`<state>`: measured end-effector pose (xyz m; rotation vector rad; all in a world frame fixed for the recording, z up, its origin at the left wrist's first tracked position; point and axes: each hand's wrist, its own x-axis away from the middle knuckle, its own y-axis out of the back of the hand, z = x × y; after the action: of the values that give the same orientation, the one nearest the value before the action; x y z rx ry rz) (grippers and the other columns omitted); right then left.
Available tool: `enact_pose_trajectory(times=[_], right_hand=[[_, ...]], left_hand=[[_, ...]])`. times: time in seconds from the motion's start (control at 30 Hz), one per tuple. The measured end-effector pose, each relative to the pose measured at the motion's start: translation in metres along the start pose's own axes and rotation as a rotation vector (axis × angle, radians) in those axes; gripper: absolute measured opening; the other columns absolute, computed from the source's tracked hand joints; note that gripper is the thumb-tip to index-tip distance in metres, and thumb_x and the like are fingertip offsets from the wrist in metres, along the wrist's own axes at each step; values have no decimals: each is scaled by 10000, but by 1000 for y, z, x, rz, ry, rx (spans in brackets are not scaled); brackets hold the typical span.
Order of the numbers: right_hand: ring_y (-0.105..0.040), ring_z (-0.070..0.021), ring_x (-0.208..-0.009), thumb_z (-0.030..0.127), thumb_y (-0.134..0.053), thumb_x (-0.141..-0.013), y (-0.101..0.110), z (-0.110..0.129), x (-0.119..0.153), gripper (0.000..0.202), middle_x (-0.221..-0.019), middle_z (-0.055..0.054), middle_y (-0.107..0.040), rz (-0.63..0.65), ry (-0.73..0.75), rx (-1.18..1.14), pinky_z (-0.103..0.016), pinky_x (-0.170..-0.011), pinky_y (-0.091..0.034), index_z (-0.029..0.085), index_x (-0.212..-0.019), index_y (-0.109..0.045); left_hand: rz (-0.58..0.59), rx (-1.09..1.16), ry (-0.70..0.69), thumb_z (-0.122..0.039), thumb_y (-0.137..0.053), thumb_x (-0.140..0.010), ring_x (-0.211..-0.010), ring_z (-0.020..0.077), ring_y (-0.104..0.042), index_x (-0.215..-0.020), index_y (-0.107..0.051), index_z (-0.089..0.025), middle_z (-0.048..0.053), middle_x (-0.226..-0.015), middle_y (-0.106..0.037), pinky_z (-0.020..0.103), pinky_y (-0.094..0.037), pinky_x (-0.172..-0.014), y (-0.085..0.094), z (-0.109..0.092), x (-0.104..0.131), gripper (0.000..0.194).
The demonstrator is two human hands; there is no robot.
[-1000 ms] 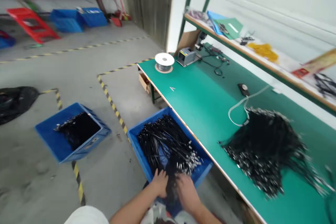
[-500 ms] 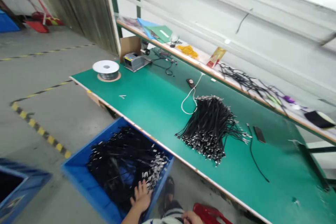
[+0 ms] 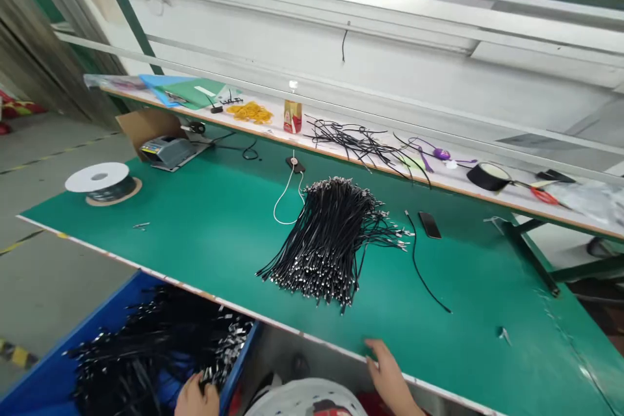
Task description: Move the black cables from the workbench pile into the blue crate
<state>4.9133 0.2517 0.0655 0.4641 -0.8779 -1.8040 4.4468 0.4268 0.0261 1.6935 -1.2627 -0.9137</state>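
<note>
My left hand (image 3: 197,398) is low in the blue bin (image 3: 244,354), at its right side. Its fingers are curled around the silver-tipped ends of some black cables (image 3: 166,338); how many is hidden. My right hand (image 3: 390,377) rests at the front edge of the green table, thumb and fingers apart, nothing in it. A large bundle of black cables (image 3: 326,240) with metal ends lies on the table beyond both hands. One single black cable (image 3: 418,266) is stretched out to the right of that bundle.
A dark phone (image 3: 429,225) lies beside the single cable. A cable spool (image 3: 104,182) and a grey device (image 3: 168,151) are at the left end. Along the back runs a shelf (image 3: 273,133) with loose cables (image 3: 351,140), yellow bands (image 3: 249,112) and black tape (image 3: 487,177).
My view has swung right toward the table. My left hand, spread over the bin's cables before, now has curled fingers. My right hand has come from near my body to the table edge.
</note>
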Motion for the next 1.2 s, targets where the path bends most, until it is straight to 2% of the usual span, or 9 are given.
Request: enact_pose_trajectory(times=[0.2,0.33,0.43,0.63,0.73,0.83,1.0,1.1,1.2], right_hand=[[-381,-299,-1517,-49,-466,-713,67,61,-125,863,-1618,-141,-427,76,324,506,-500,-1244,-365,200,-1539,-454],[-118,-375,-1596,-97,-646,-611,92,114,-228,1117,-1732,-148,-151,187,578,777,-563,-1282,-218,248,-1617,-305],[-96,-404,-1594,3,-868,-509,95,142,-288,1280,-1725,-159,-170,377,777,876,-605,-1285,-107,224,-1623,-277],[-334,-375,-1513,204,-969,-502,89,167,-345,1300,-1608,-232,-411,659,996,830,-526,-1268,-180,120,-1608,-290],[-533,-339,-1299,268,-912,-612,93,171,-350,1025,-1380,-219,-609,687,1002,765,-466,-1178,-310,91,-1512,-453],[-599,-305,-1113,261,-742,-768,103,173,-350,559,-1161,-180,-686,703,1006,738,-446,-1075,-386,100,-1292,-633],[-609,-303,-1119,169,-592,-754,130,172,-354,418,-1158,-184,-698,657,1034,646,-448,-1042,-424,115,-1164,-651],[-600,-299,-1236,153,-574,-673,142,166,-358,434,-1308,-180,-674,529,966,403,-445,-1083,-439,159,-1100,-652],[-678,-311,-1096,216,-582,-663,151,157,-364,414,-1127,-157,-737,377,843,254,-452,-993,-521,177,-1069,-655]], left_hand=[[151,306,-266,-406,-383,-852,-1259,330,-636,-1103,-671,-203,162,-1276,-685,499,-481,-1161,8,-103,14,432],[361,310,-256,-416,-361,-857,-1355,290,-579,-1165,-674,-285,61,-1379,-664,438,-434,-1218,6,-129,24,458],[444,336,-193,-454,-356,-832,-1365,251,-575,-1159,-668,-367,-20,-1375,-671,386,-407,-1240,5,-114,25,460],[261,501,38,-492,-497,-753,-1212,337,-676,-1085,-696,-275,86,-1228,-738,505,-488,-1160,9,-30,30,443],[225,532,163,-482,-534,-742,-1104,329,-717,-1070,-684,-289,74,-1207,-742,508,-540,-1089,13,-4,39,409],[229,536,216,-476,-536,-748,-1025,312,-739,-1048,-686,-304,53,-1175,-748,487,-578,-1024,18,-7,44,377],[188,518,130,-481,-500,-804,-1040,312,-725,-1053,-695,-252,83,-1148,-748,495,-566,-1028,21,-63,36,390],[195,544,80,-470,-441,-883,-1076,310,-701,-1122,-662,-212,117,-1200,-721,506,-550,-1038,25,-125,26,416],[308,594,-23,-417,-360,-964,-1053,285,-695,-1176,-644,-214,129,-1213,-702,448,-567,-992,35,-204,12,408]])
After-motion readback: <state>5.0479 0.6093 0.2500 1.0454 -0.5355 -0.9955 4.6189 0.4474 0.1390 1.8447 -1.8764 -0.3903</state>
